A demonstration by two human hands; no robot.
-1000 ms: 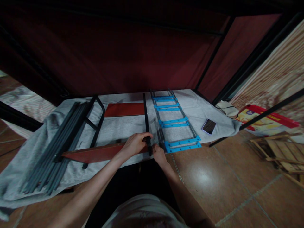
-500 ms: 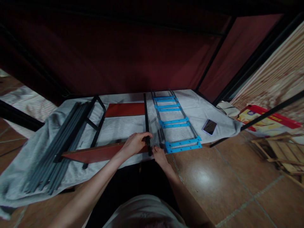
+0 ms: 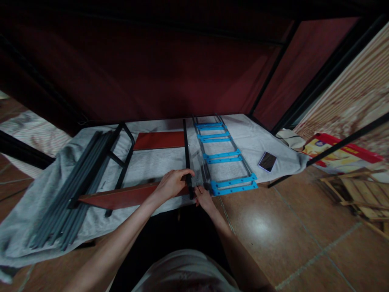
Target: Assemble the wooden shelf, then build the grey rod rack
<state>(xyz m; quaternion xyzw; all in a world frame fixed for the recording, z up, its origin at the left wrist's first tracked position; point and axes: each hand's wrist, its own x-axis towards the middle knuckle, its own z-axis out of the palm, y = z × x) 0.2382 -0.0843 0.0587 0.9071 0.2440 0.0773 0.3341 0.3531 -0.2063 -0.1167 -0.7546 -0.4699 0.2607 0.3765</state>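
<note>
While my left hand point(image 3: 172, 183) grasps the black bar point(image 3: 186, 148) near its closer end, I'd brace it square against the red board point(image 3: 121, 198) and let the right hand point(image 3: 204, 198) work gently beside it; whether those curled fingers hold anything, I cannot tell. The bar lies on the cloth-covered counter point(image 3: 247, 138). What the printed box point(image 3: 337, 152) off to the right holds, I can't see.

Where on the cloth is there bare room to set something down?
Bare cloth lies between the blue-barred frame and phone, and between the far red board and near red board, left of the black bar. Crowded: the left end, with gray tubes, and the bar's near end, with left hand and right hand.
</note>
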